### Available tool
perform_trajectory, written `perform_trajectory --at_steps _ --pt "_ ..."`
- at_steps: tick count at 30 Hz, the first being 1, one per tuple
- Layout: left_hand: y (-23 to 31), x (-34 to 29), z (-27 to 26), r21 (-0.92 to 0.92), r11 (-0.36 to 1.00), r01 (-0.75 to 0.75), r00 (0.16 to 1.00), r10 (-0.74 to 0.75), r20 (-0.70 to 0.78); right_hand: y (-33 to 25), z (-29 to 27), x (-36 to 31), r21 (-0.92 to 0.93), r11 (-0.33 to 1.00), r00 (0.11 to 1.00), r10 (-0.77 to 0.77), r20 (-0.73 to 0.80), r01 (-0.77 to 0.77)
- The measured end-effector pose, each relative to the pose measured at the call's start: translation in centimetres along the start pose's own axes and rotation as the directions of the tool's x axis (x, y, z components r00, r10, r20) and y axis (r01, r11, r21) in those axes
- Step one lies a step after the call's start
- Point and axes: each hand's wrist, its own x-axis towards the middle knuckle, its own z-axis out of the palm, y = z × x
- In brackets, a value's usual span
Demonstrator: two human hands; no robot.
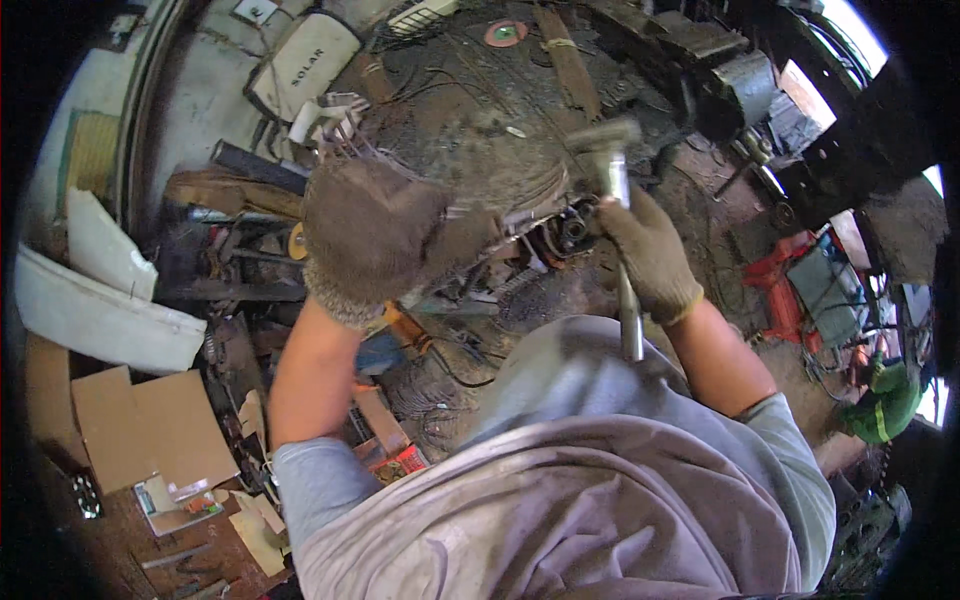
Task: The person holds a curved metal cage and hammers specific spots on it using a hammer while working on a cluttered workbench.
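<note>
My right hand (650,255), in a brown work glove, grips the shiny metal handle of a hammer (625,290). The hammer's head (603,137) points away from me and is smeared by motion. My left hand (375,230) wears a similar soiled glove and is closed. A thin metal piece (532,213) sticks out to the right from its fingers, toward the hammer. Blur and the glove hide its full shape. Just left of my right hand is a dark, round mechanical part (572,228); whether it joins the metal piece I cannot tell.
A yellow-orange power tool (408,328) with a cord lies below my left hand. Cardboard (155,430) and white panels (110,310) are at left. At right are a red metal stand (785,290) and another person's green clothing (888,405). Scrap and wires litter the dark ground.
</note>
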Motion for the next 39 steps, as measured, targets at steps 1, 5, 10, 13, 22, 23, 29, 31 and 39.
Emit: perform_trajectory --at_steps 1,5,10,13,22,23,29,31,39 --pt "-0.4 0.0 0.1 -0.103 0.985 0.141 0.973 -0.157 -0.168 0.1 0.2 -0.4 0.023 0.998 0.996 -0.059 -0.072 0.061" --pt "-0.9 -2.4 3.0 -0.317 0.774 0.548 0.742 -0.625 -0.242 -0.6 0.9 -1.5 0.331 0.926 0.983 -0.155 -0.1 0.18" --pt "0.4 -2.0 3.4 -0.622 0.409 0.668 0.49 -0.871 -0.047 0.8 1.5 -0.5 0.002 0.883 0.877 -0.467 -0.109 0.47" --pt "0.0 -2.9 4.8 -0.594 0.499 0.631 0.542 -0.831 -0.123 1.2 1.7 -0.7 -0.184 0.814 0.817 -0.571 -0.081 0.55" --pt "0.1 -3.7 4.0 -0.653 0.34 0.676 0.454 -0.891 0.007 -0.2 0.7 -0.6 -0.341 0.853 0.868 -0.469 -0.163 0.396" --pt "0.4 -3.4 3.7 -0.752 -0.003 0.659 0.281 -0.927 0.25 -0.2 0.7 -0.5 -0.339 0.852 0.867 -0.471 -0.16 0.4" --pt "0.8 -2.3 2.8 -0.668 0.043 0.743 0.274 -0.93 0.244 1.8 0.1 0.5 -0.198 0.911 0.854 -0.409 -0.321 0.362" --pt "1.1 -1.9 3.1 -0.738 -0.052 0.673 0.222 -0.937 0.268 1.5 -0.1 0.5 -0.154 0.94 0.884 -0.339 -0.323 0.304" --pt "0.8 -2.8 5.5 -0.664 0.558 0.498 0.59 -0.779 -0.212 -0.7 0.3 0.3 0.349 0.923 0.956 -0.056 -0.289 0.16"
